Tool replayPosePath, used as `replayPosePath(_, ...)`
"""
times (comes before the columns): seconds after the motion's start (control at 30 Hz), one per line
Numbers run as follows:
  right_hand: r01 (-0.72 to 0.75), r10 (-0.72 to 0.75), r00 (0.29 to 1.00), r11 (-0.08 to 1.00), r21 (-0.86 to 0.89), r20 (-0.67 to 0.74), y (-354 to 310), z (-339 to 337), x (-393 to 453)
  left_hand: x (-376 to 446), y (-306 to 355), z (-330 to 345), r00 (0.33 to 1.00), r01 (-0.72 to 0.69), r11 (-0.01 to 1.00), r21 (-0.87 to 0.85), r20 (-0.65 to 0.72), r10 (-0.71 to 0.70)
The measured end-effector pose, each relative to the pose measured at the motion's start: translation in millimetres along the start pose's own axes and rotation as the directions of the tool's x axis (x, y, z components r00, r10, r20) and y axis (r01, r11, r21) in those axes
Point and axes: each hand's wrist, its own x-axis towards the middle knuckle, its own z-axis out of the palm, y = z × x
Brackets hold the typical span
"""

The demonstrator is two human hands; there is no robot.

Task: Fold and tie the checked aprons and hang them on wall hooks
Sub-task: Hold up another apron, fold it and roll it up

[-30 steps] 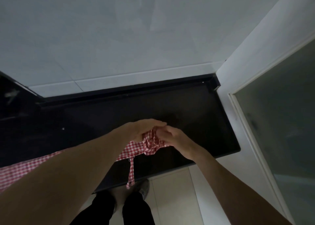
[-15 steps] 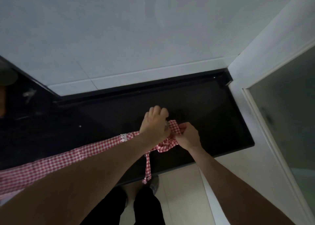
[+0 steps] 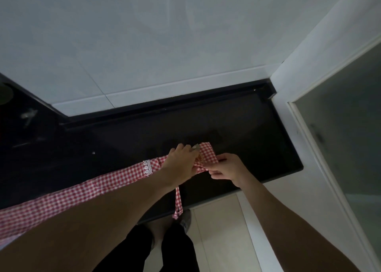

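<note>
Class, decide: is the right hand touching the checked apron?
Touching. The head view shows the right hand pinching the checked apron at its tied end.

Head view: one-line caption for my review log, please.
Both hands, left hand and right hand, work the strap of a red checked apron lying folded along a black counter.
</note>
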Motion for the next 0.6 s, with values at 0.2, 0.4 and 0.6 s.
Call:
replayPosePath(0.2,0.024,-0.027,0.996,0.999,-0.033,-0.083,4.3,4.7,7.4,-2.7,-3.7,-3.8,0.986,-0.094,0.974,0.206,-0.118,0.12)
replayPosePath(0.4,0.074,-0.094,0.993,0.968,-0.238,-0.076,-3.7,3.4,6.3,-9.8,-8.6,7.0,0.997,-0.075,0.997,-0.023,-0.035,0.074)
replayPosePath(0.6,0.101,-0.122,0.99,0.962,-0.255,-0.068,-12.5,9.6,12.0,-15.9,-9.2,7.1,0.988,0.152,0.925,-0.348,0.014,-0.157)
